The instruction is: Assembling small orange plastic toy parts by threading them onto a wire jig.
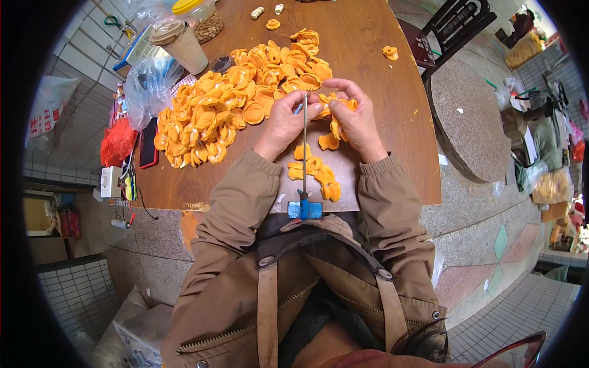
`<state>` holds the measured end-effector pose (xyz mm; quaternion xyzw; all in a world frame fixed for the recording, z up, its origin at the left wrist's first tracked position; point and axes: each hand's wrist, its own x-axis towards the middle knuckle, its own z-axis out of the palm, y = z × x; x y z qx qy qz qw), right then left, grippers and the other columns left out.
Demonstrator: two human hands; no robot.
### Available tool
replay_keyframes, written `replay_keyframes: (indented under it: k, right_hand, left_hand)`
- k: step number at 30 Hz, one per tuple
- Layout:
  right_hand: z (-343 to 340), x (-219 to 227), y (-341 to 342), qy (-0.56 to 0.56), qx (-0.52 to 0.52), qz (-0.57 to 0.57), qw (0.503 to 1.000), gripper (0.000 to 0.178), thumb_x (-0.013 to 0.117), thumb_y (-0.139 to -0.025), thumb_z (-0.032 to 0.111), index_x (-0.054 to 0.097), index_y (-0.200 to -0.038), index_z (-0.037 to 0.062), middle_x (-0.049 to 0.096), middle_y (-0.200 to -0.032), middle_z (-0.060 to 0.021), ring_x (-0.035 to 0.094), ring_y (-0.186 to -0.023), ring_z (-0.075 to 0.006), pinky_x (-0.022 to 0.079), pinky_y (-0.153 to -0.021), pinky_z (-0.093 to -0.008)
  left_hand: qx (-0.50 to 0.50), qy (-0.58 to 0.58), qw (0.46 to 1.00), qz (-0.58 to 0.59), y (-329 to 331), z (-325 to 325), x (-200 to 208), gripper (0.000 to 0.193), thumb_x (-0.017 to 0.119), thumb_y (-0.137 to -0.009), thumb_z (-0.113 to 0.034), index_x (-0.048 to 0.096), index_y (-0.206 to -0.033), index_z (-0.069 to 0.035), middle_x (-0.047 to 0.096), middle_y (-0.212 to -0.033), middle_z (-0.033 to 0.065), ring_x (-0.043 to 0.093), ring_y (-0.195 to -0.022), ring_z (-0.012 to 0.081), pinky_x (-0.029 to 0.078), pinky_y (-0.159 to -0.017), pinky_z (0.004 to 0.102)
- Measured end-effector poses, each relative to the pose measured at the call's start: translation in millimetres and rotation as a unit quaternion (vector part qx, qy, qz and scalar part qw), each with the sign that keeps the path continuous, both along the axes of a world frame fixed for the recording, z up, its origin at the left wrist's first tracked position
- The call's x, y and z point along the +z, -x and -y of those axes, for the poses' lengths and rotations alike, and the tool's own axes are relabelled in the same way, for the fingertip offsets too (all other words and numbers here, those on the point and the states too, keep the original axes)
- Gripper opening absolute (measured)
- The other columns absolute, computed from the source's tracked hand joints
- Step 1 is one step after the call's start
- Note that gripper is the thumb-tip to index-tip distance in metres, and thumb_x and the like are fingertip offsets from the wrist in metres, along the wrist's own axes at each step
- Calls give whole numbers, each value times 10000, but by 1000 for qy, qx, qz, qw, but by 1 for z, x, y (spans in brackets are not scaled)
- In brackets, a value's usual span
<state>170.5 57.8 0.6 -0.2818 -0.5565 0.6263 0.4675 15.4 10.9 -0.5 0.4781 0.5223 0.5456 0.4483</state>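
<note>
A thin metal rod rises from a blue clamp at the table's front edge, between my forearms. My left hand is closed in a pinch beside the rod's upper part; a bit of blue shows at its fingers, but what they hold is unclear. On the other side, my right hand grips an orange petal-shaped piece between thumb and fingers. Several small orange pieces lie on a grey board under my hands. A large heap of cupped orange petals spreads to the left.
A lidded cup, a yellow-lidded jar of nuts and a clear plastic bag stand at the back left. A phone and red bag lie left of the heap. A dark chair and round stone top are to the right.
</note>
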Motion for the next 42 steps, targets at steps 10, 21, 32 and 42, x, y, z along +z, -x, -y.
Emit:
replay_keyframes:
  k: [10, 21, 32, 42]
  right_hand:
    - [-9, -4, -3, 112, 62, -34, 991, 157, 609, -852, 98, 670, -952, -7, 628, -798, -60, 533, -652, -77, 414, -568, -158]
    - [-15, 1, -22, 129, 162, 161, 965, 103, 678, -839, 144, 642, -835, 47, 594, -697, -7, 477, -559, -32, 364, -476, -139]
    - [-6, 4, 5, 115, 74, 52, 989, 46, 651, -754, 66, 611, -732, 58, 558, -635, 4, 462, -539, -54, 367, -483, -153]
    - [-2, 38, 17, 32, 32, 72, 996, 24, 636, -749, 49, 613, -753, 56, 555, -638, -2, 467, -542, -62, 368, -487, -159]
  left_hand:
    - [-49, -2, 999, -21, 10, 0, -6, 93, 670, -798, -106, 592, -838, -75, 529, -734, -32, 431, -657, 59, 358, -604, 178]
    - [-71, 5, 989, -129, 9, 0, -1, 86, 668, -793, -109, 588, -810, -81, 516, -703, -38, 416, -637, 59, 356, -586, 182]
    - [-83, 50, 981, 169, 16, -3, -2, 144, 669, -794, -91, 576, -903, -93, 517, -702, -27, 378, -517, 20, 294, -427, 160]
    - [-93, -11, 970, 223, 21, -1, 29, 120, 652, -799, -64, 564, -876, -91, 485, -657, -31, 344, -473, 20, 269, -379, 160]
